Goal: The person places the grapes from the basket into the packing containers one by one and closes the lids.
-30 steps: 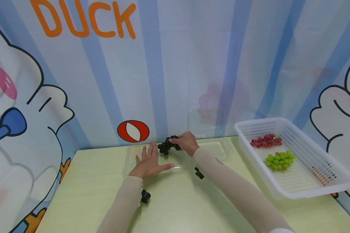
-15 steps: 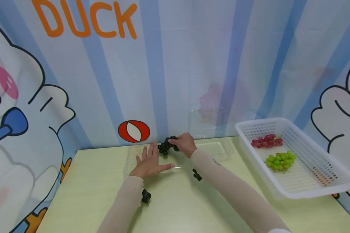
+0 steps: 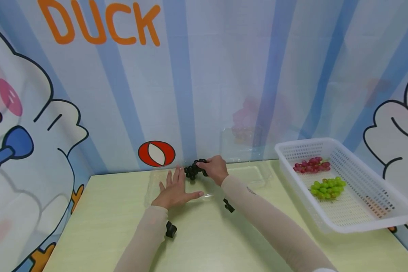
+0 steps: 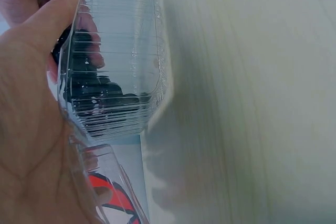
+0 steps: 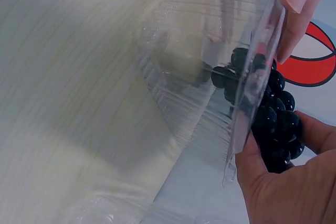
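Black grapes (image 3: 192,172) pinched in your right hand (image 3: 217,169)

Head view: your left hand (image 3: 174,192) spreads straight fingers across a clear container (image 3: 209,195), the grapes just right of its fingertips. A white basket (image 3: 304,198) stands well right of both hands. Left wrist: the grapes show through the container's wall, beside your left thumb. Right wrist: your right thumb and fingers curl round the grapes at the rim.

Head view: "DUCK" lettering (image 3: 109,22), orange rounded capitals, tops of the D and U cut by the frame edge | Support: blue-and-white striped backdrop (image 3: 224,94), upper left | Second marking: dark print (image 3: 251,190) on the right sleeve (image 3: 275,226), too small to read
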